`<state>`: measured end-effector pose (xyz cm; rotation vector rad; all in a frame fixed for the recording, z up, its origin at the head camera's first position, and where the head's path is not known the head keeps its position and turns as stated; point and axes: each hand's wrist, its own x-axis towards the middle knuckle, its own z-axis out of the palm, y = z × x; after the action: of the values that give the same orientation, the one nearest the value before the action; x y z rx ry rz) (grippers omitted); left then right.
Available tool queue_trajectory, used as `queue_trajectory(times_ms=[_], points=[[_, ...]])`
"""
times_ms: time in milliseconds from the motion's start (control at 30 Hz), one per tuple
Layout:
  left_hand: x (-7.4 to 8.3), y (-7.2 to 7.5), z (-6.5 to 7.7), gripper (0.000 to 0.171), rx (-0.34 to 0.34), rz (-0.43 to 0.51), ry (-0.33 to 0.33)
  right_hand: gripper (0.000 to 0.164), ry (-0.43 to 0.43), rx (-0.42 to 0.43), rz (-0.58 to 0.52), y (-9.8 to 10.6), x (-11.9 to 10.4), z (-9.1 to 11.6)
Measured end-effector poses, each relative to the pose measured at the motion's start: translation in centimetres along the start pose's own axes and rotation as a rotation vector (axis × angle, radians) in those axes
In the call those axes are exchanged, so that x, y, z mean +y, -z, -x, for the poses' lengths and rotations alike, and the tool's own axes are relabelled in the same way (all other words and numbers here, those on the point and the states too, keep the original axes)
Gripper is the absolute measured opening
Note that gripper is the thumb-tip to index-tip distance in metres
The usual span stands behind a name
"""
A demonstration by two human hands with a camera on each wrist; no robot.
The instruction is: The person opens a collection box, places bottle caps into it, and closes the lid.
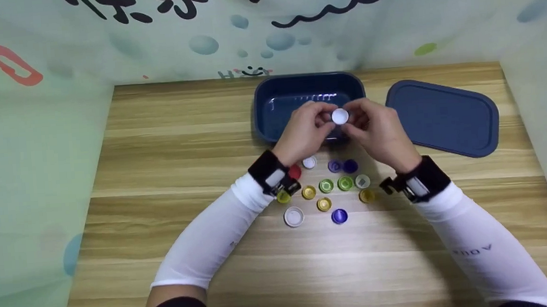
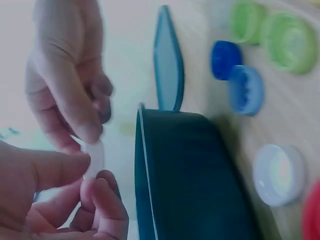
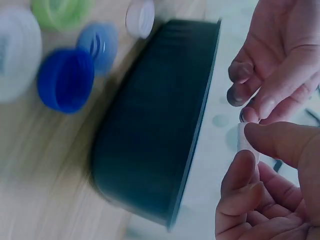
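A white bottle cap [image 1: 340, 116] is held up over the near right part of a dark blue box [image 1: 271, 117]. My left hand [image 1: 304, 131] pinches the cap from the left between thumb and fingers. From the other side my right hand [image 1: 381, 131] pinches the same cap, its ribbed edge visible in the right wrist view. Below the hands, bottle caps lie spread on the table, among them a red cap [image 1: 294, 172] partly under the left wrist, a green cap [image 1: 345, 183], a purple cap [image 1: 339, 216] and a large white cap [image 1: 294, 216].
The box's dark blue lid [image 1: 447, 118] lies flat to the right of the box. A wooden-patterned table [image 1: 167, 146] carries everything, with a printed cloth [image 1: 179, 49] hanging behind it and at both sides. Yellow caps [image 1: 324, 204] sit among the others.
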<state>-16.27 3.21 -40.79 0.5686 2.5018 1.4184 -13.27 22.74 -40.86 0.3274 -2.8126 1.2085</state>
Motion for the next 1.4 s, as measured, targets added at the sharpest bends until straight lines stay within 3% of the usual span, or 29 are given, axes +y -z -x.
queue_trajectory(times_ms=[133, 333, 500, 667, 800, 1033, 1200, 1400], points=[[-0.3, -0.1, -1.7, 0.039, -0.020, 0.083, 0.065, 0.031, -0.099, -0.019, -0.029, -0.3, 1.1, -1.6], [-0.8, -0.2, -2.9, 0.047, -0.013, 0.183, 0.108, 0.046, -0.154, -0.069, -0.035, -0.1, 1.9, -2.8], [-1.2, -0.1, -2.5, 0.050, 0.049, 0.123, 0.058, 0.054, -0.113, -0.037, -0.028, 0.4, 1.9, -2.2], [-1.1, -0.2, -0.6, 0.040, 0.073, 0.043, -0.056, 0.036, 0.015, 0.022, -0.008, 0.7, 1.4, -0.2], [-0.8, -0.5, 1.4, 0.035, 0.012, -0.072, -0.130, 0.022, 0.108, -0.030, 0.047, 0.4, 1.3, 1.6], [-1.5, -1.8, 4.1, 0.028, -0.117, -0.454, -0.231, 0.022, 0.212, -0.164, 0.199, -1.4, 1.9, 3.8], [-2.7, -3.2, 4.8, 0.025, -0.137, -0.679, -0.259, 0.030, 0.235, -0.182, 0.266, -3.2, 2.6, 4.3], [-3.1, -4.2, 4.6, 0.026, -0.143, -0.785, -0.233, 0.042, 0.220, -0.160, 0.308, -4.3, 3.1, 4.5]])
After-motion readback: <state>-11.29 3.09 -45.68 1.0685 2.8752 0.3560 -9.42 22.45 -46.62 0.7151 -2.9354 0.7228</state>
